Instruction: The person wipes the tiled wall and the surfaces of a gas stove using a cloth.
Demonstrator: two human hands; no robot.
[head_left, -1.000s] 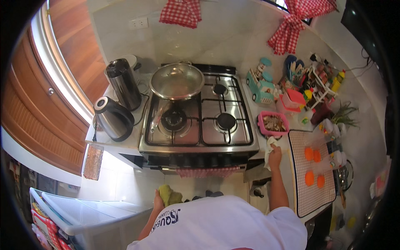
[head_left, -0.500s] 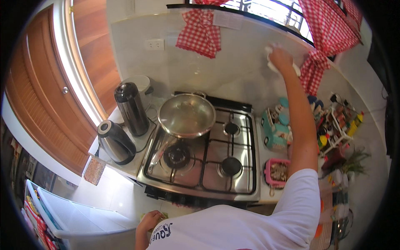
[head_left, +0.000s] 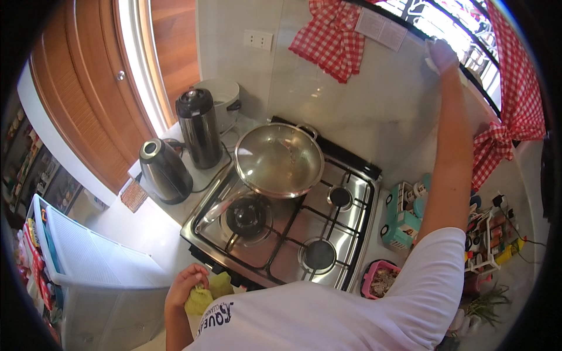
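My right hand (head_left: pixel 444 57) is stretched up to the lower edge of the window (head_left: pixel 477 44), fingers closed round a white cloth (head_left: pixel 431 57) that shows only in part. Low by the stove's front left corner, my left hand (head_left: pixel 187 282) grips a yellow-green cloth (head_left: pixel 199 299), which hangs beside my white shirt. Between the two hands is a gas stove (head_left: pixel 288 257). A shiny steel pan (head_left: pixel 280 161) with a long handle rests over its back left part.
A steel kettle (head_left: pixel 165 175) and a tall dark thermos (head_left: pixel 200 131) stand left of the stove. To its right are a teal rack (head_left: pixel 400 219) and a pink basket (head_left: pixel 380 279). Red checked curtains (head_left: pixel 331 41) hang at the window. A white plastic bin (head_left: pixel 111 286) stands lower left.
My right hand has moved up from the wall tiles to the window's edge with the white cloth. The view has shifted, and my left hand now shows more of the yellow-green cloth.
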